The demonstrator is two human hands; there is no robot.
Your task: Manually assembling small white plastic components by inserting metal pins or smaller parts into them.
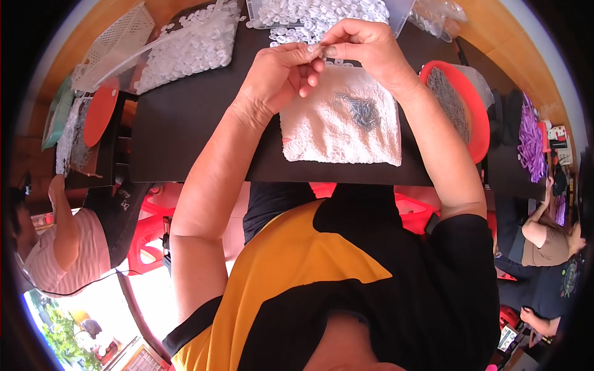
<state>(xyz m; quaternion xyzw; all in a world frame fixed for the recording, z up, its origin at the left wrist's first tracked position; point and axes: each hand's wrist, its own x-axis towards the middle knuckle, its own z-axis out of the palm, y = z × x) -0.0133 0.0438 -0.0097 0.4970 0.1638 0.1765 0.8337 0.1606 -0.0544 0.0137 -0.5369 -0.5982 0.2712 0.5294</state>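
Dark desk (185, 123), pretty crowded

A white towel (340, 133), loose white rings (309, 21), a clear bag of rings (185, 46) and a red bowl (470, 111) sat on it.

Towel (337, 133): rough white terry cloth. Screws (362, 111): grey metal. Washers (192, 46): translucent white plastic. Table (185, 117): matt black. Bowl (476, 117): glossy red plastic.

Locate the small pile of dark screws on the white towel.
In the head view, the pile of dark screws lies on the upper middle of the white towel, just below the right hand, left of the red bowl.
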